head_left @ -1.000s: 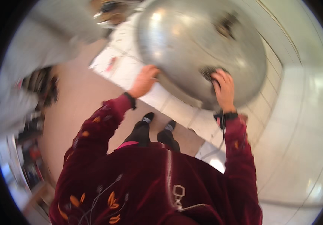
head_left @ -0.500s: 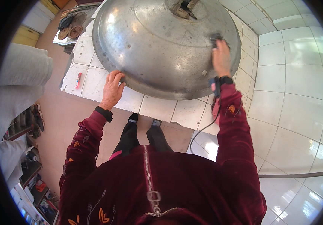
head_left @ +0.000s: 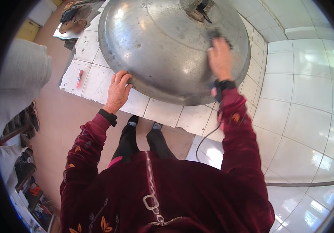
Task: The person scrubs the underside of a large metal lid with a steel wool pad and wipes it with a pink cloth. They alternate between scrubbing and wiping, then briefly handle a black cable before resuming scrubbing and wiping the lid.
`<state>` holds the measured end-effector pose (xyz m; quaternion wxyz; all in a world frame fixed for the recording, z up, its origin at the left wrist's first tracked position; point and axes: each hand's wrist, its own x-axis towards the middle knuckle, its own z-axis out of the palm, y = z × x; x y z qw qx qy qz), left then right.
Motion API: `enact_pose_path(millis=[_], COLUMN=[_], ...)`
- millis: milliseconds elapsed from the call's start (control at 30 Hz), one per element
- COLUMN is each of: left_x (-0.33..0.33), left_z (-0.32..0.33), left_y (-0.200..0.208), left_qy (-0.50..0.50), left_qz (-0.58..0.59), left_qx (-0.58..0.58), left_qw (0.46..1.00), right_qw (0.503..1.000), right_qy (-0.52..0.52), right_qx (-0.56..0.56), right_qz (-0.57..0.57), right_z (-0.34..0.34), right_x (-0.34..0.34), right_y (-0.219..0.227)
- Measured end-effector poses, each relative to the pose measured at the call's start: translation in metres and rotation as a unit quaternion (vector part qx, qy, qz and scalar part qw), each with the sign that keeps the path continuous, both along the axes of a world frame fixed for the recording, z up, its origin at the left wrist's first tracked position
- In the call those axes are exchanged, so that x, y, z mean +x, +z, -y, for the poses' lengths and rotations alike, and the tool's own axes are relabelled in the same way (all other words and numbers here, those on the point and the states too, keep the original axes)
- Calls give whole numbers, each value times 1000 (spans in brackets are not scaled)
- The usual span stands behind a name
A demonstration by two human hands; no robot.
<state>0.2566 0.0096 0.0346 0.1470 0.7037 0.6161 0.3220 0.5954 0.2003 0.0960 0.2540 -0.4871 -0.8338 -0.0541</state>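
A large domed metal lid rests on a white-tiled counter, its worn handle at the top. My left hand grips the near left part of the lid's rim with curled fingers. Over on the right side of the dome, my right hand is closed on a dark scrubbing pad held against the metal. The pad is smeared by motion, so its exact make cannot be read. Both wrists wear black bands.
The tiled counter has a chipped front edge and carries a red-and-white tube at left. Round brown items lie at the far left. A thin black cable hangs by my right forearm. White wall tiles rise on the right; crowded shelves stand left.
My right hand and the dark pad have moved left and slightly up across the dome. My left hand stays on the rim. The whole view has shifted a little.
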Motion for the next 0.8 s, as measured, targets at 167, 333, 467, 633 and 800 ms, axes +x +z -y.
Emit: enact_pose_path(millis=[167,333,467,633,800], left_x=[-3,-1,0,-1,1], left_z=[-1,0,2,1,1], left_y=[3,3,3,4,2], left_qy=[-2,7,11,2,10], left_qz=[12,18,33,29,33], left_qx=[-17,4,0,8,0], left_qw=[1000,1000,999,1000,999], right_qw=[972,998,984,993,993], right_qy=[208,-61,125,97,21], right_qx=[-39,-21,-49,-51,-55], right_qz=[106,4,122,47,105], right_z=[17,-14,22,-5,-47], right_x=[-21,3,-51,-26,-35], right_y=[-3,-6,8,3,4])
